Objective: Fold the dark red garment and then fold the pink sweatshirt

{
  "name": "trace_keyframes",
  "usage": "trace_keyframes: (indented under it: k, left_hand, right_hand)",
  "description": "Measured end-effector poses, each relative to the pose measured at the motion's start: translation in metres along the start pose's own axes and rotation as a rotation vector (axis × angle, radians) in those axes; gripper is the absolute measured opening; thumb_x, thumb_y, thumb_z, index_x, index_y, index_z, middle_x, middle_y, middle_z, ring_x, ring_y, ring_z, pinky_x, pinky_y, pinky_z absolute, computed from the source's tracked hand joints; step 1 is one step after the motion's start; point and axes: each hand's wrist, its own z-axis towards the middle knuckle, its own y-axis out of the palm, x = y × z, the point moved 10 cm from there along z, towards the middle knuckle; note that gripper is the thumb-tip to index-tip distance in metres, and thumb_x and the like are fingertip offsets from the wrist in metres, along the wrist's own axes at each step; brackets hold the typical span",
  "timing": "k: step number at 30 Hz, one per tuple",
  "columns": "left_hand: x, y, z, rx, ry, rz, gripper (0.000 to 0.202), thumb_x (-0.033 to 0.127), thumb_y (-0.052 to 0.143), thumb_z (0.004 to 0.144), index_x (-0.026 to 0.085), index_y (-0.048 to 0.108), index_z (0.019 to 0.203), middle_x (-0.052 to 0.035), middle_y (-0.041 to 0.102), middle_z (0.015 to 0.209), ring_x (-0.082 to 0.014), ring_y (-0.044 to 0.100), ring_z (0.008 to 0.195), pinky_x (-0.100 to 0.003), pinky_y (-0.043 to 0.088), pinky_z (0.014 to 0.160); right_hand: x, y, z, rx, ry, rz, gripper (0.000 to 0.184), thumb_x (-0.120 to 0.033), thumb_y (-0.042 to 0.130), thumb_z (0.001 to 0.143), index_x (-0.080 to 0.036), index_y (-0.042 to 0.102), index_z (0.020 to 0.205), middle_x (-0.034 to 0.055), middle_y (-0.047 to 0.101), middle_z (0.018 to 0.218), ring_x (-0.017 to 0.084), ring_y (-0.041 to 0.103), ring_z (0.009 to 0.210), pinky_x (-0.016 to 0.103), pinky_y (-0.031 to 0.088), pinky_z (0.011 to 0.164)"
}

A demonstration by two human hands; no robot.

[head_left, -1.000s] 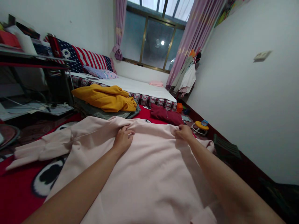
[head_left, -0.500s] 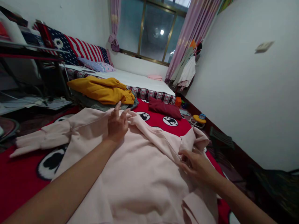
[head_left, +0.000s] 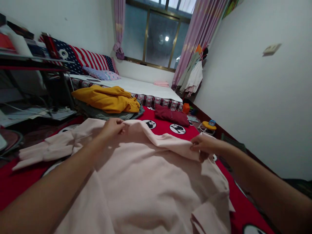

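Note:
A pale pink long-sleeved garment (head_left: 146, 182) lies spread over a red blanket (head_left: 162, 130) with round panda-like prints. My left hand (head_left: 113, 127) is closed on the garment's far edge, left of the middle. On the right, my right hand (head_left: 203, 145) pinches the same far edge, which is lifted and sags between the two hands. One sleeve stretches out to the left, and a folded cuff lies near the lower right. Part of the right side is hidden behind my right hand.
Beyond the garment lie a mustard-yellow garment (head_left: 109, 99) on dark green cloth and a folded maroon garment (head_left: 172, 115). Further back is a low bed (head_left: 143, 86). A desk (head_left: 31, 63) stands left; a small yellow stool (head_left: 208, 125) stands by the right wall.
My left hand has gone from lying open on the garment to gripping its far edge. My right hand has moved up and away with its part of the edge, raising the cloth.

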Motion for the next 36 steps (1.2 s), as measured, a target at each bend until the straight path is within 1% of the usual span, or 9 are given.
trace_keyframes:
  k: [2,4,5,7,9,12,14,23,36]
  left_hand:
    - [0.026,-0.005,0.02,0.09,0.055,0.114,0.018,0.021,0.057,0.074,0.013,0.069,0.084,-0.0059,0.068,0.075,-0.0194,0.064,0.071,-0.03,0.053,0.072]
    - [0.049,-0.002,0.035,0.195,0.112,0.257,0.027,0.016,0.051,0.079,0.009,0.065,0.102,-0.0111,0.068,0.099,-0.0208,0.064,0.092,-0.034,0.049,0.089]
    - [0.055,0.008,0.04,0.198,0.127,0.305,0.032,0.015,0.052,0.081,0.008,0.062,0.111,-0.0143,0.065,0.112,-0.0225,0.061,0.104,-0.036,0.045,0.097]
    - [0.051,0.041,0.04,0.092,0.14,0.406,0.051,0.021,0.06,0.081,0.006,0.051,0.128,-0.0219,0.048,0.137,-0.0285,0.048,0.126,-0.039,0.036,0.107]
    - [0.031,0.077,0.028,-0.059,0.139,0.487,0.072,0.031,0.07,0.076,0.006,0.044,0.138,-0.026,0.027,0.152,-0.0362,0.038,0.135,-0.042,0.032,0.11]
    - [-0.008,0.116,0.0,-0.248,0.16,0.613,0.073,0.044,0.067,0.078,0.013,0.045,0.14,-0.0201,0.015,0.158,-0.0409,0.037,0.136,-0.048,0.032,0.11]
    - [-0.026,0.126,-0.012,-0.302,0.181,0.715,0.067,0.052,0.053,0.085,0.018,0.043,0.143,-0.0151,0.014,0.16,-0.04,0.037,0.136,-0.05,0.032,0.11]
    - [-0.035,0.128,-0.009,-0.331,0.186,0.826,0.062,0.052,0.041,0.091,0.021,0.042,0.144,-0.0139,0.023,0.158,-0.0346,0.034,0.139,-0.047,0.031,0.111]
    - [-0.037,0.127,-0.031,-0.453,0.073,0.964,0.071,0.06,0.031,0.091,0.024,0.029,0.152,-0.0142,0.011,0.161,-0.0391,0.015,0.145,-0.06,0.018,0.112]
  right_hand:
    - [-0.002,-0.056,0.019,0.246,0.046,0.107,0.012,-0.017,0.053,0.079,-0.014,0.064,0.083,0.0071,0.067,0.066,0.021,0.065,0.058,0.028,0.049,0.056]
    - [-0.007,-0.102,0.031,0.634,0.037,0.145,0.027,-0.017,0.047,0.085,-0.01,0.062,0.106,0.0153,0.07,0.093,0.025,0.068,0.086,0.033,0.052,0.073]
    - [-0.009,-0.11,0.034,0.806,0.032,0.12,0.035,-0.021,0.046,0.088,-0.009,0.057,0.118,0.0194,0.066,0.111,0.028,0.064,0.104,0.036,0.051,0.084]
    - [-0.012,-0.093,0.048,0.986,0.05,0.011,0.054,-0.033,0.048,0.092,-0.008,0.041,0.139,0.0247,0.042,0.144,0.031,0.039,0.135,0.038,0.04,0.103]
    - [-0.007,-0.045,0.079,0.888,0.093,-0.085,0.066,-0.041,0.042,0.095,-0.009,0.024,0.149,0.0233,0.019,0.156,0.03,0.022,0.144,0.042,0.031,0.11]
    - [0.004,0.018,0.116,0.691,0.118,-0.24,0.06,-0.05,0.03,0.097,-0.018,0.032,0.148,0.0155,0.022,0.158,0.03,0.018,0.146,0.054,0.018,0.114]
    - [0.012,0.034,0.127,0.636,0.137,-0.293,0.061,-0.053,0.026,0.097,-0.021,0.035,0.148,0.0127,0.024,0.158,0.03,0.018,0.146,0.057,0.014,0.114]
    - [0.016,0.028,0.129,0.615,0.171,-0.33,0.063,-0.055,0.021,0.097,-0.022,0.029,0.151,0.0107,0.019,0.16,0.029,0.015,0.146,0.055,0.014,0.115]
    - [0.016,0.038,0.117,0.566,0.155,-0.345,0.064,-0.054,0.02,0.097,-0.023,0.024,0.153,0.0098,0.017,0.16,0.03,0.014,0.147,0.053,0.013,0.115]
